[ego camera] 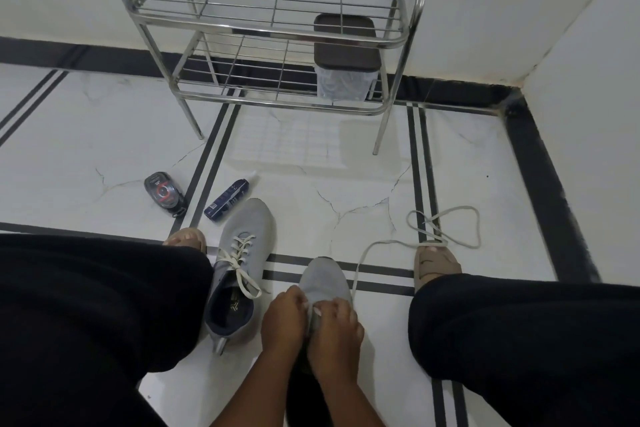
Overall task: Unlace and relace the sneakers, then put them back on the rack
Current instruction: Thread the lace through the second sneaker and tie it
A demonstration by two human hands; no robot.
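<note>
Both hands work at the eyelets of the near sneaker (323,282), which stands on the floor between the knees: left hand (282,319) closed around its side, right hand (334,329) pinching at the tongue. Its lace (446,229) trails loose across the floor to the right. Judged best practice: steady the upper, feed each end evenly. The second sneaker (239,263) lies laced, just left; the rack (270,31) stands beyond.

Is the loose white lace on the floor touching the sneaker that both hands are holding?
Touching. In the head view the loose lace runs from its loops on the floor back along the tiles to the held sneaker, reaching it just beside the right hand.
</note>
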